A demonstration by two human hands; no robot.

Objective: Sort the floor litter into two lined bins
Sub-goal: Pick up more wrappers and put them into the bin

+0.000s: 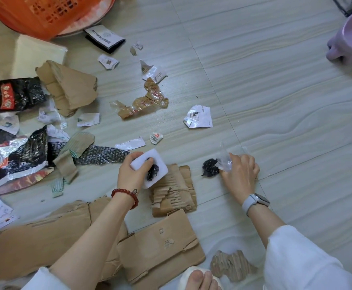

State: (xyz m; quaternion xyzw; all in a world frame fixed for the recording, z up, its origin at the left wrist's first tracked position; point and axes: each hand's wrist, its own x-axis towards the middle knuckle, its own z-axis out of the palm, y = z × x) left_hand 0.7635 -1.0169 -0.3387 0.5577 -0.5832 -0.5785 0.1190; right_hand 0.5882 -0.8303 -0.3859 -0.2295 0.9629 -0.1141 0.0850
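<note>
Left hand [133, 171] gripping one white foam block [156, 164]; right hand [241, 171] pinching one clear wrapper [225, 162] beside one black scrap [209, 166] on floor [275, 101].

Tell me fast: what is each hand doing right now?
Left hand: grips a white foam piece and a dark scrap.
Right hand: pinches clear plastic film beside a dark crumpled scrap on the floor.

Pale wood-grain floor [275, 101] strewn with torn cardboard [162, 256], paper scraps [198, 117], crumpled wrappers [143, 103].
</note>
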